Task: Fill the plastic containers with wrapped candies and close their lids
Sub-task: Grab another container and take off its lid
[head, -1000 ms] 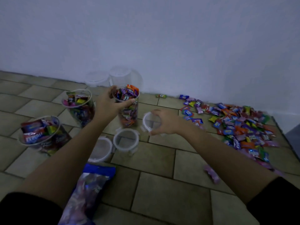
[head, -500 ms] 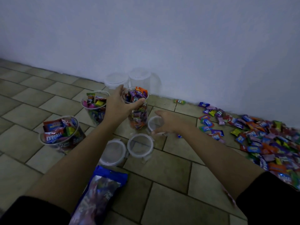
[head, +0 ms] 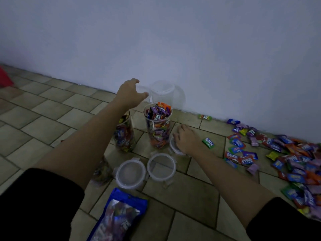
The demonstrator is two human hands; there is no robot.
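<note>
While the left hand (head: 129,94) hung in the air w/ fingers loosely spread & nothing in it, just short of the empty clear plastic container (head: 162,92) by the white wall (head: 208,49), the right hand (head: 186,140) lay over a round clear plastic lid (head: 173,147) on the tiled floor (head: 52,119), fingers curled down round its rim.

Just left of that lid stood the tall clear plastic container heaped w/ wrapped candies (head: 159,126), its mouth uncovered & sweets piled above the rim. A second filled container (head: 125,136) stood beside it, partly hidden behind the left forearm. Two more round lids (head: 131,173) lay flat nearer the person, clip tabs sticking out. A blue candy bag (head: 119,214) lay at the front, & a loose pile of wrapped candies (head: 286,159) spread along the wall at right.

Handling, as a judgement: the lid looked thin, light & fairly stiff, so best pinched by the rim, not by the floppy tabs. The filled container prob. sat steady, but its smooth walls would be slippery, so grip round the middle. The heaped candies would likely need pressing down before any lid seated & the clips snapped. The empty one looked v. light & easy to knock over.
</note>
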